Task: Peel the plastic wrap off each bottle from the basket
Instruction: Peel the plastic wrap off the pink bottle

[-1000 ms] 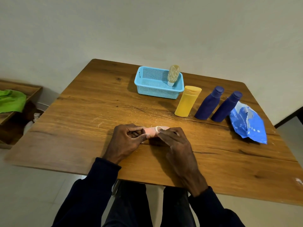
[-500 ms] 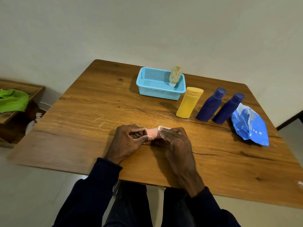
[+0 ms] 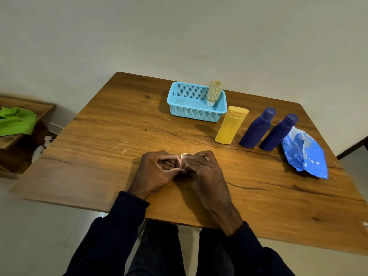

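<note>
A small pink bottle (image 3: 180, 162) with a white cap lies on the wooden table (image 3: 111, 148), almost hidden between my hands. My left hand (image 3: 157, 170) pinches its left end with thumb and fingers. My right hand (image 3: 205, 170) covers and grips the capped end. Further back stands a light blue basket (image 3: 185, 108) with one beige patterned bottle (image 3: 214, 92) leaning upright in its right corner. To its right stand a yellow bottle (image 3: 231, 125) and two dark blue bottles (image 3: 256, 129) (image 3: 278, 133).
Crumpled blue plastic wrap (image 3: 304, 154) lies at the right, next to the dark blue bottles. A low wooden shelf with a green cloth (image 3: 16, 121) stands left of the table. A plain wall rises behind the table.
My hands have closed in toward each other, so much less of the pink bottle shows between them. The camera shifted slightly.
</note>
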